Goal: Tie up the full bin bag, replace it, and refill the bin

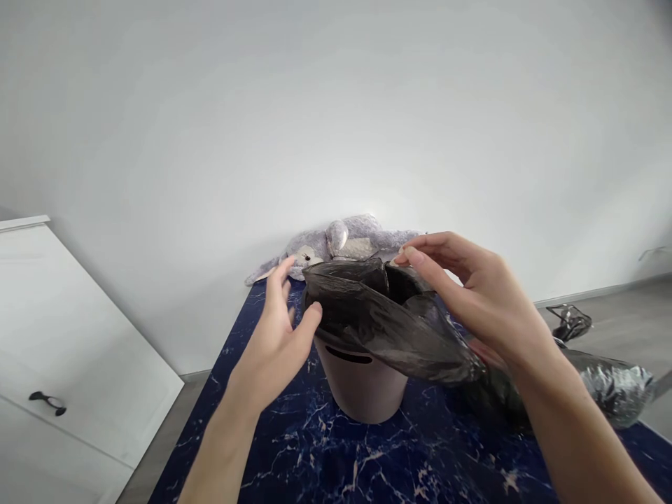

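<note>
A black bin bag (414, 343) lies loosely over the mouth of a grey-brown waste bin (362, 392), which stands upright with a dark slot in its front. The bag's side slumps down to the right. My left hand (278, 336) is beside the left rim, its fingers apart, with the thumb close to the bag. On the far right side of the opening, my right hand (462, 280) brings thumb and fingertips together at the bag's edge, seemingly pinching it. The inside of the bin is mostly hidden by the bag.
A grey plush toy (362, 234) lies behind the bin against the white wall. A filled, shiny dark bag (614, 385) rests on the right, partly behind my forearm. Under the bin is a blue marbled tabletop (325, 462). A white cabinet (68, 336) stands at left.
</note>
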Demonstrator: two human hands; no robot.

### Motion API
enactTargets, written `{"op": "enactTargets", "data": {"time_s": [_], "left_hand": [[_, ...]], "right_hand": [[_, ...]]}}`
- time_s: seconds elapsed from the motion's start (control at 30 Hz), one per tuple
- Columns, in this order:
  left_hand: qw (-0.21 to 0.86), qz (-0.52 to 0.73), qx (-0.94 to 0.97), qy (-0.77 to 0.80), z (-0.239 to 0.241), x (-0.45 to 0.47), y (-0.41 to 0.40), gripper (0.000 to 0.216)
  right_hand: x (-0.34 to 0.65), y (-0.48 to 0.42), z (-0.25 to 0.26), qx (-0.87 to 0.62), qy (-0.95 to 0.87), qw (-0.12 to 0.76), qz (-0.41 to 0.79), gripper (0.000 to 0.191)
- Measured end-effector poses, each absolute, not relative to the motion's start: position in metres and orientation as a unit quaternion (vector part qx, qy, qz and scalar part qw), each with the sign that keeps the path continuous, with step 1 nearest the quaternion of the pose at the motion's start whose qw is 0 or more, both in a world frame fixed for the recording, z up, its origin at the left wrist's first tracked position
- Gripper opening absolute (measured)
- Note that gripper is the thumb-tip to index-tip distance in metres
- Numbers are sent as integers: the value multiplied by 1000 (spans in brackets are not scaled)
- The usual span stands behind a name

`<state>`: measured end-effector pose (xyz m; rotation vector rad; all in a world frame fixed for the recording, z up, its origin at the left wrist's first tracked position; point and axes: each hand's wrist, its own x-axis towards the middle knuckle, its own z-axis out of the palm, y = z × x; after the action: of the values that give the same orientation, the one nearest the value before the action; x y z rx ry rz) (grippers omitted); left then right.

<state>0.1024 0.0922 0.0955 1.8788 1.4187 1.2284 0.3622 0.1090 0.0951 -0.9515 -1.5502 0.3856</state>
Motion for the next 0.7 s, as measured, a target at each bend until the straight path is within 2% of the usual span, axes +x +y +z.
{"op": "enactTargets", "data": {"time_s": [0.07, 0.13, 0.2, 0.3, 0.4, 0.5, 0.6, 0.7], "left_hand": [[110, 479, 725, 483, 96, 111, 85, 56], [22, 461, 767, 446, 96, 121, 81, 52], [-17, 413, 813, 409, 94, 128, 83, 49], [-39, 392, 857, 333, 92, 129, 92, 33], [-33, 424, 864, 269, 95, 119, 97, 31], [13, 421, 875, 238, 106, 101, 93, 32], [75, 352, 896, 262, 120, 81, 86, 29], [124, 224, 903, 346, 128, 63, 82, 26]], "right_hand": [[363, 108, 97, -387, -691, 584, 179, 28], [362, 105, 99, -369, -718, 561, 183, 32], [360, 100, 100, -367, -740, 537, 172, 34], [359, 94, 100, -367, -747, 527, 170, 34], [361, 91, 100, -363, -737, 540, 185, 36], [366, 90, 102, -378, -758, 494, 199, 38], [370, 88, 104, -397, -802, 399, 199, 40], [373, 83, 105, -422, -828, 332, 164, 40]]}}
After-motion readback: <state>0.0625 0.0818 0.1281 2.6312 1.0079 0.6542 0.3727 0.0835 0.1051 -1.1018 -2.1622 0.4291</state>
